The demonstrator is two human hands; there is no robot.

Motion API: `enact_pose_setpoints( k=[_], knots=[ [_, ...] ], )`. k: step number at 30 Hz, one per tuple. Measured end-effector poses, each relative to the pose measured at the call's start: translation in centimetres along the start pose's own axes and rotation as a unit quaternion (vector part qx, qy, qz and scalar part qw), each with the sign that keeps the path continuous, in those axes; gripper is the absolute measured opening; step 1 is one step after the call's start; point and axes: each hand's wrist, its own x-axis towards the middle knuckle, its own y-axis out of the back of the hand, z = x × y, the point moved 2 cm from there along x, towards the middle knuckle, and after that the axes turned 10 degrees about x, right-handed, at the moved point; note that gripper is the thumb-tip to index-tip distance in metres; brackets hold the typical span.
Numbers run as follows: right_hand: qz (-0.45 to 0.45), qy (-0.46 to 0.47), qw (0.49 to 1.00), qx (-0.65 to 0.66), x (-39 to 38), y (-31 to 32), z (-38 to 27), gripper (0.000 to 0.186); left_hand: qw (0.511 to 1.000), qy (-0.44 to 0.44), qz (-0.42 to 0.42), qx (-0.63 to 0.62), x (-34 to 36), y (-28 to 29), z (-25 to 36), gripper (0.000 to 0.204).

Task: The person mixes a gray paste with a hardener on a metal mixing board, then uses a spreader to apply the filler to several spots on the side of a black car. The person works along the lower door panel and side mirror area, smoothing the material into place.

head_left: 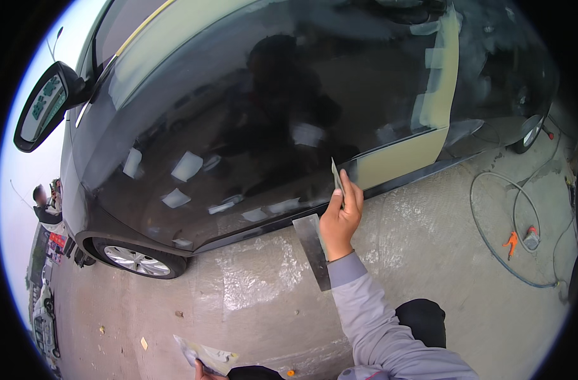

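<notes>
My right hand (pixel 343 218) grips a thin spreader (pixel 334 172) upright at the lower door of the dark car (pixel 238 126), just left of a beige filler strip (pixel 393 158); whether it touches the panel I cannot tell. Several pale patches (pixel 187 166) mark the bodywork. Behind my hand a dark, long flat plate (pixel 311 259) reaches from below the sill toward my forearm. At the bottom edge my left hand (pixel 203 370) is closed on a flat plate (pixel 210 351) smeared with pale putty.
A looped hose (pixel 476 221) lies on the concrete (pixel 416 247) at right, with an orange tool (pixel 509 244) and a small canister (pixel 531 237). The wheel (pixel 137 259) and mirror (pixel 45 104) are at left; beyond them another person (pixel 48 206) and parked vehicles (pixel 45 323) show.
</notes>
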Motion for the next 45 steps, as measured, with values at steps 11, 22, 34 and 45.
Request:
enact_pose_setpoints(
  k=[11, 22, 34, 45],
  knots=[
    [-0.108, 0.354, 0.902, -0.224, 7.7, -3.8, -2.4, 0.059, 0.997, 0.023, 0.07, -0.021, -1.3, -1.0, 0.5, 0.056],
    [-0.181, 0.353, 0.887, -0.234, 6.1, -2.9, -1.1, 0.059, 0.997, 0.043, 0.049, -0.042, -1.2, -1.6, 0.6, 0.054],
    [-0.126, 0.339, 0.907, -0.214, 6.8, -4.6, -1.6, 0.064, 0.998, 0.039, 0.035, -0.033, -1.2, -2.3, 0.5, 0.052],
    [-0.231, 0.329, 0.895, -0.195, 7.9, -1.2, -4.1, 0.056, 0.997, 0.04, 0.005, -0.059, -1.3, -2.4, 0.3, 0.052]
  ],
)
